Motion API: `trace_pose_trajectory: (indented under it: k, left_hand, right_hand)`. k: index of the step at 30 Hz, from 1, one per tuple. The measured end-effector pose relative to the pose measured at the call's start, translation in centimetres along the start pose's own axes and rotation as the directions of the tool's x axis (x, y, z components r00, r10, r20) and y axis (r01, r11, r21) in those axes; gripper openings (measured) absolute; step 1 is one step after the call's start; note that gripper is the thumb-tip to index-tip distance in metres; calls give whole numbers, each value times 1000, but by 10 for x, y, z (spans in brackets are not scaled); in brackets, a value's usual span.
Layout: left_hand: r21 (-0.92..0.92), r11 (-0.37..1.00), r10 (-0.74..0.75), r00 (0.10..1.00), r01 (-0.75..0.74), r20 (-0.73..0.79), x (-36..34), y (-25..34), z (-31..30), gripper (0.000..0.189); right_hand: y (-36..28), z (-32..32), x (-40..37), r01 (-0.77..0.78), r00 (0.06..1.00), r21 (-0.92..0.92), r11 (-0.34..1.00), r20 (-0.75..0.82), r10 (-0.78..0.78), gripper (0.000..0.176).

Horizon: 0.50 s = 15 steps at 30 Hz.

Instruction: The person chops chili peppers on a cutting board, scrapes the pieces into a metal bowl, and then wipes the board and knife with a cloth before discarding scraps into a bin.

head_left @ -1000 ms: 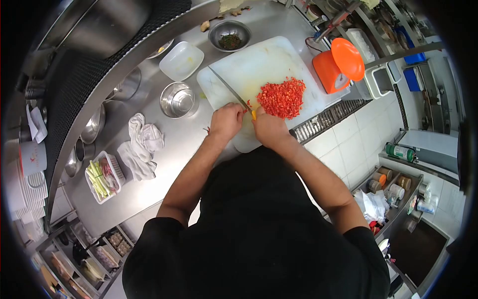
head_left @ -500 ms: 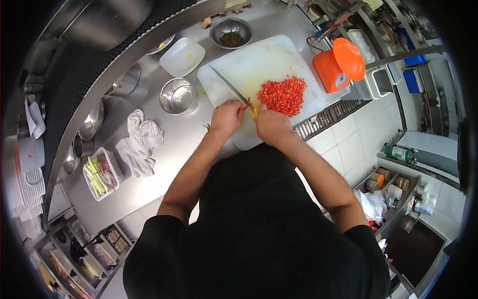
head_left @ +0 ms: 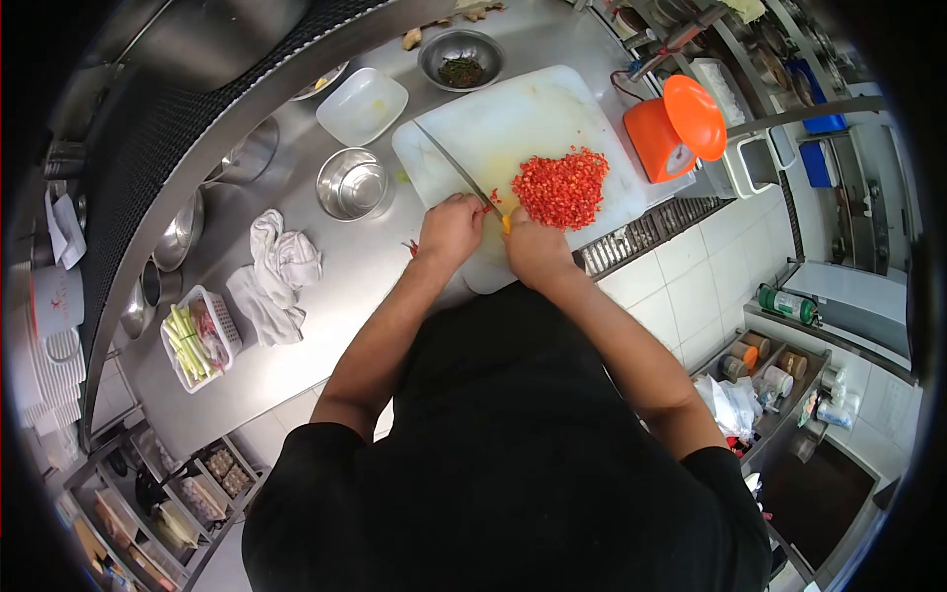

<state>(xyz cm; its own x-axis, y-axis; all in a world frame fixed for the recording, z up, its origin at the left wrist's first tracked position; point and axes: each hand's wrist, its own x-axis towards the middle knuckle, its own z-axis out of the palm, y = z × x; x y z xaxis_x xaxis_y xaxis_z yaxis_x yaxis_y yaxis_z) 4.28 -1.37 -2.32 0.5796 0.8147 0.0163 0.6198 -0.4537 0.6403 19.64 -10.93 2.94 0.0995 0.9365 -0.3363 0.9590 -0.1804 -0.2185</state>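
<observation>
My right hand is wrapped round the yellow handle of a kitchen knife, whose long blade points to the far left across the white cutting board. Beside the blade, my left hand has its fingers closed on a red chili pepper, only partly visible at the fingertips. A heap of finely chopped red chili lies on the board just beyond my right hand. A few more red chilies show next to my left wrist, mostly hidden by it.
Left of the board stand a steel pot, a white dish and a crumpled towel. A white basket holds green stalks. Behind the board is a steel bowl with dark herbs; an orange scale stands right.
My hands keep nearly the same place, with the knife still beside the chili at my left fingertips. The whole view has shifted very slightly.
</observation>
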Motion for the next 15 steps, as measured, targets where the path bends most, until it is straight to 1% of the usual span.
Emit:
trace_pose_trajectory:
  k: [2,5,8,11,15]
  left_hand:
    - [-1,1000,-15,1000,15,-2,2,0,0,8]
    - [-1,1000,-9,1000,9,-6,0,1,-1,8]
    - [10,1000,-1,1000,1,-13,0,-1,1,7]
    - [-4,1000,-27,1000,27,-7,1,3,-2,8]
    - [-5,999,-37,999,37,0,-5,3,-2,7]
  right_hand:
    - [1,0,7,-19,1000,13,1000,21,19,29]
    - [-3,-19,3,6,998,-5,1000,64,-5,31]
    - [-9,-34,-5,-16,993,-13,1000,116,18,31]
    - [-2,0,3,-43,997,6,999,71,42,31]
    - [-4,-9,4,-49,992,45,998,117,43,33]
